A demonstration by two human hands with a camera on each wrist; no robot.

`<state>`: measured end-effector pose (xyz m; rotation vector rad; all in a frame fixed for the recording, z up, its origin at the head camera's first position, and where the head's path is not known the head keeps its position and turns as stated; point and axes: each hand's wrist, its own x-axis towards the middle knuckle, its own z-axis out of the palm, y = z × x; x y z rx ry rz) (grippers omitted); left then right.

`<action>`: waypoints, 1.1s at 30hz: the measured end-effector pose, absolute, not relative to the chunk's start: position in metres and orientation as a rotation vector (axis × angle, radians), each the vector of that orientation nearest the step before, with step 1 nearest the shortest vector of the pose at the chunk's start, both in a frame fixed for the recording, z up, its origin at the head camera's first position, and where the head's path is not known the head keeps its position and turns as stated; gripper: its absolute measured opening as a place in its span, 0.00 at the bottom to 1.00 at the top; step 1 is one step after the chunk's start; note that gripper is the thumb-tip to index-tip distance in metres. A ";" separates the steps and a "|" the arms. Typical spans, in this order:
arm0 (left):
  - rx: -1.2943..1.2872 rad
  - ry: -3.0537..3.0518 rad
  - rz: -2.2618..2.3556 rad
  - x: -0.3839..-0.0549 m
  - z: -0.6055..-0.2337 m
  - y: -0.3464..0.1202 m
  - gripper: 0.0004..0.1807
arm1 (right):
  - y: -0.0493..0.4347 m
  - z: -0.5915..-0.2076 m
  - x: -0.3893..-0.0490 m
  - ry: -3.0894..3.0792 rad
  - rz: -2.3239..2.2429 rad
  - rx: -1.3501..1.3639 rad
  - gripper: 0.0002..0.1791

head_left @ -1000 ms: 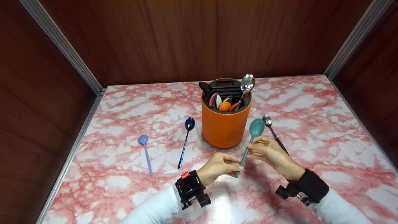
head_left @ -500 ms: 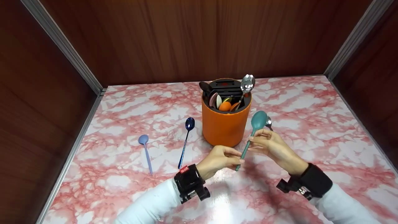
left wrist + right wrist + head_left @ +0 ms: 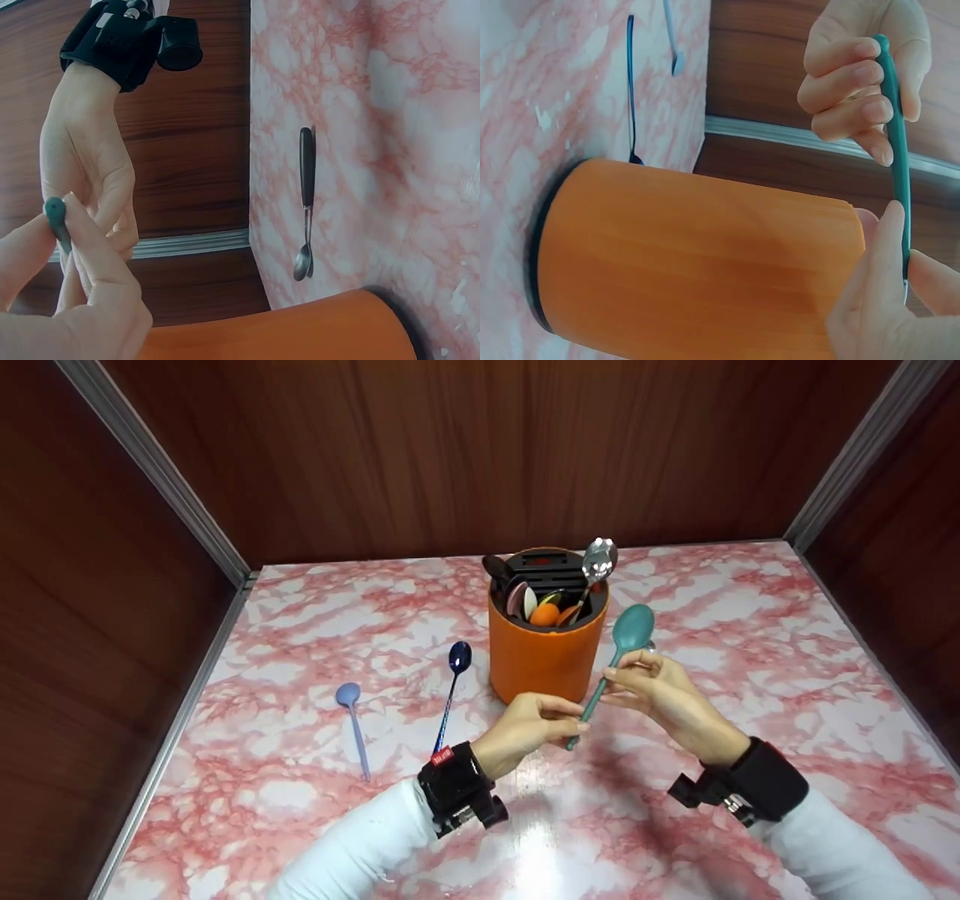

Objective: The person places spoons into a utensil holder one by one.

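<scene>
A teal spoon [image 3: 634, 626] slants in the air above the table, bowl up and away. My left hand [image 3: 529, 731] pinches it near the handle's lower end between thumb and fingers. Farther up the handle, just below the bowl, my right hand [image 3: 671, 705] grips it with thumb and fingertips. The right wrist view shows the teal handle [image 3: 896, 135] running between both hands. Close in front of them stands an orange utensil holder [image 3: 544, 667]; a black insert holds several spoons, including an orange one [image 3: 544, 615] and a shiny metal one [image 3: 598, 561].
On the marbled table lie a dark blue spoon [image 3: 460, 658] and a light blue spoon [image 3: 349, 695], left of the holder. A metal spoon with a dark handle [image 3: 307, 169] lies to the right, mostly hidden in the head view. Wood-look panels wall the table.
Both hands have raised the teal spoon together, up and slightly right in the head view. The right hand now covers most of the dark-handled spoon. The holder stays put.
</scene>
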<state>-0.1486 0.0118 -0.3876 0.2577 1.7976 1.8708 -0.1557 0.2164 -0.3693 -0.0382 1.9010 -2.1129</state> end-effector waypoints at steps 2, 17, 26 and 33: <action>0.254 1.803 1.884 -0.149 -0.387 0.012 0.16 | 0.215 -0.366 -0.157 1.903 -2.134 -0.050 0.02; 0.140 1.769 1.980 -0.152 -0.389 0.012 0.14 | 0.210 -0.338 -0.172 1.938 -2.376 -0.013 0.06; 0.129 1.798 1.921 -0.150 -0.402 0.003 0.14 | 0.209 -0.316 -0.182 2.051 -2.679 -0.029 0.11; 0.121 1.794 1.879 -0.148 -0.411 -0.004 0.15 | 0.199 -0.310 -0.195 2.191 -2.815 -0.160 0.11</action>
